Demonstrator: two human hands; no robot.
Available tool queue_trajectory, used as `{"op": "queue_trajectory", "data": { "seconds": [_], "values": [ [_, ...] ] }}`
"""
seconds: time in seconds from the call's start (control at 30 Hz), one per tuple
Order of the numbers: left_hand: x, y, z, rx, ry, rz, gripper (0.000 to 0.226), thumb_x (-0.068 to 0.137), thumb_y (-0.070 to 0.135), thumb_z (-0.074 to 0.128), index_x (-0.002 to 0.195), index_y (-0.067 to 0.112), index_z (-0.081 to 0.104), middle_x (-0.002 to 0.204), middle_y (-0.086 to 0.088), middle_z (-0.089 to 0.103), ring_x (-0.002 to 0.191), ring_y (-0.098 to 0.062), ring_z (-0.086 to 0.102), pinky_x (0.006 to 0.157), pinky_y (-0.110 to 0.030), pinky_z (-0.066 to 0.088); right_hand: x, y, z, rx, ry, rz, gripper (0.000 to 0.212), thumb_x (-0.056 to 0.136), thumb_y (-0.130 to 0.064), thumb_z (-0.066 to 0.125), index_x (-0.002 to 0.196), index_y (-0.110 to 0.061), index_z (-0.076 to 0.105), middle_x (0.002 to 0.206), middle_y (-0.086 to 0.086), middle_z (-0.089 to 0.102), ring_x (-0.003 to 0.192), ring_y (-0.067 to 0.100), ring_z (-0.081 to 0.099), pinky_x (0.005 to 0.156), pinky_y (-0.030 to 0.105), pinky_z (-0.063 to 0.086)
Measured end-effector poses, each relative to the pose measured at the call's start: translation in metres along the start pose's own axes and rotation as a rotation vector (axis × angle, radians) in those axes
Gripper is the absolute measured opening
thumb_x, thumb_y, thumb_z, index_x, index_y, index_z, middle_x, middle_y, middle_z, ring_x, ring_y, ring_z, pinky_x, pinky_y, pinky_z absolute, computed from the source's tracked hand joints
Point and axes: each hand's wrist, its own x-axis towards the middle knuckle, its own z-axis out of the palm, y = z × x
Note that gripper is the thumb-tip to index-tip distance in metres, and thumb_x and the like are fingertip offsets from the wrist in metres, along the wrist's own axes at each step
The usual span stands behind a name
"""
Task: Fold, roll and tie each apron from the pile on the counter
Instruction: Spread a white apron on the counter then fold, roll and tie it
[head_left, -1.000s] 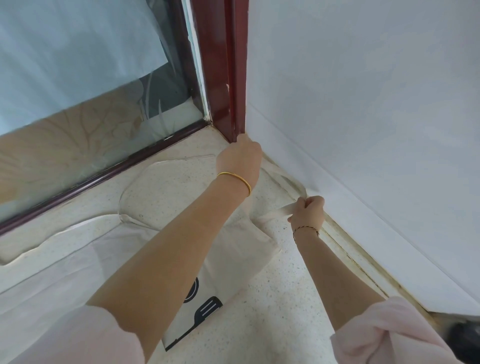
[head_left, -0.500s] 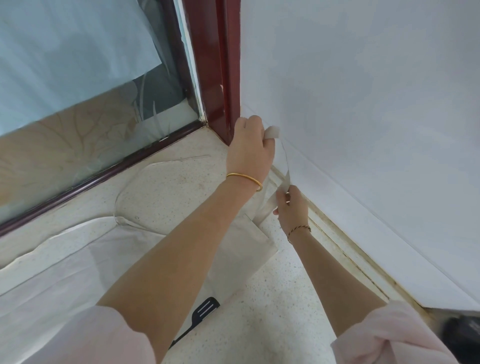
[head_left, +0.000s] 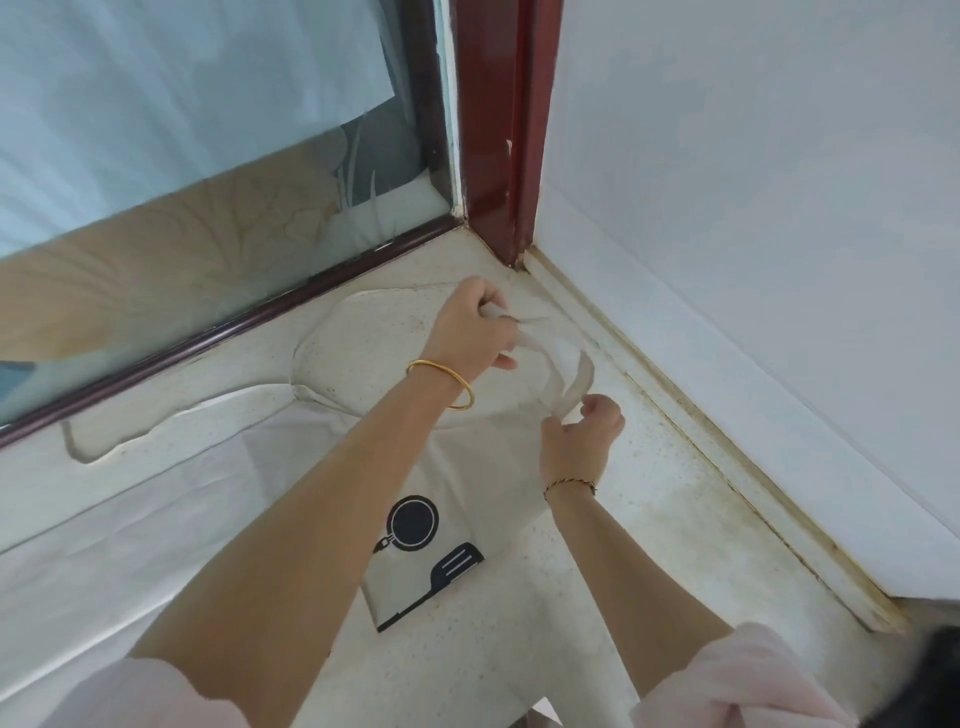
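Strap (head_left: 578, 383) slack now, looped between hands: left hand (head_left: 470, 332) has dropped from the corner post (head_left: 498, 130) and grips it, right hand (head_left: 582, 435) pinches it. Apron (head_left: 488, 467) lies flat; folding looks not yet begun.

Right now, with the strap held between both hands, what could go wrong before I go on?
1. The left hand and right hand hold the strap in a slack arc. A hard pull could drag the flat apron out of line and wrinkle it.
2. The strap hangs close to the stained joint along the wall and may pick up dirt if it drops there.
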Motion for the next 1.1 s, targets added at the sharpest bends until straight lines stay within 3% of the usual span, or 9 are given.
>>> {"op": "queue_trajectory", "data": {
  "seconds": [0.17,0.27,0.4,0.5,0.7,0.83,0.9,1.03,1.1],
  "values": [
    [-0.025,-0.048,-0.049,0.069,-0.209,-0.304,0.017,0.082,0.002,0.062,0.097,0.006,0.058,0.079,-0.003,0.054,0.069,-0.009,0.056,0.076,-0.041,0.059,-0.012,0.028,0.016,-0.366,-0.269,-0.111,0.035,0.088,-0.007,0.049,0.122,-0.012,0.050,0.130,0.006,0.035,0.094,0.022,0.051,0.071,0.030,0.044],
    [-0.034,-0.076,-0.063,0.108,-0.255,-0.389,0.027,0.086,0.028,0.067,0.078,0.003,0.059,0.061,0.003,0.057,0.062,-0.005,0.058,0.080,-0.039,0.057,-0.012,0.034,0.016,-0.673,-0.368,-0.312,0.040,0.089,-0.008,0.045,0.127,-0.020,0.048,0.132,0.007,0.033,0.097,0.022,0.046,0.080,0.033,0.048],
    [-0.040,-0.109,-0.072,0.138,-0.198,-0.510,0.039,0.090,0.035,0.060,0.064,0.007,0.055,0.081,-0.008,0.060,0.087,-0.020,0.061,0.082,-0.035,0.056,-0.012,0.037,0.021,-0.892,-0.384,-0.405,0.043,0.092,-0.016,0.044,0.134,-0.014,0.038,0.125,0.013,0.036,0.096,0.025,0.048,0.080,0.031,0.045],
    [-0.048,-0.127,-0.079,0.219,-0.202,-0.517,0.025,0.089,0.020,0.061,0.070,0.011,0.049,0.071,-0.004,0.052,0.074,-0.018,0.052,0.080,-0.029,0.054,-0.007,0.036,0.019,-0.852,-0.371,-0.286,0.041,0.093,-0.019,0.044,0.132,-0.007,0.037,0.122,0.015,0.035,0.095,0.029,0.052,0.073,0.034,0.049],
    [-0.059,-0.156,-0.093,0.285,-0.178,-0.676,0.019,0.087,0.003,0.059,0.074,0.008,0.047,0.087,-0.009,0.048,0.087,-0.023,0.057,0.088,-0.035,0.054,0.003,0.035,0.017,-0.823,-0.386,-0.199,0.035,0.094,-0.024,0.048,0.124,-0.007,0.042,0.121,0.014,0.034,0.085,0.030,0.051,0.068,0.036,0.052],
    [-0.062,-0.168,-0.106,0.328,-0.087,-0.768,0.011,0.090,0.003,0.057,0.080,0.001,0.052,0.079,-0.016,0.057,0.072,-0.029,0.064,0.069,-0.028,0.056,0.003,0.037,0.016,-0.741,-0.375,-0.183,0.024,0.093,-0.016,0.046,0.116,-0.009,0.045,0.119,0.014,0.034,0.078,0.027,0.047,0.061,0.033,0.048],
    [-0.064,-0.170,-0.108,0.286,-0.042,-0.798,0.018,0.090,0.014,0.061,0.083,-0.001,0.054,0.078,-0.019,0.062,0.070,-0.030,0.066,0.070,-0.031,0.057,0.004,0.039,0.015,-0.709,-0.370,-0.185,0.024,0.092,-0.013,0.045,0.115,-0.009,0.046,0.119,0.013,0.034,0.075,0.025,0.045,0.061,0.032,0.046],
    [-0.067,-0.176,-0.107,0.177,0.077,-0.727,0.025,0.089,0.014,0.064,0.075,0.005,0.045,0.079,-0.019,0.056,0.057,-0.021,0.059,0.045,-0.024,0.054,0.006,0.041,0.014,-0.617,-0.361,-0.160,0.033,0.088,-0.005,0.041,0.121,-0.011,0.046,0.121,0.013,0.035,0.073,0.025,0.047,0.063,0.033,0.049],
    [-0.068,-0.180,-0.105,0.234,0.078,-0.689,0.026,0.090,0.011,0.062,0.075,0.008,0.041,0.072,-0.015,0.053,0.053,-0.020,0.054,0.045,-0.026,0.050,0.006,0.039,0.014,-0.569,-0.337,-0.104,0.040,0.089,-0.005,0.041,0.128,-0.013,0.042,0.123,0.013,0.035,0.077,0.026,0.048,0.063,0.034,0.049]
  ]
}}
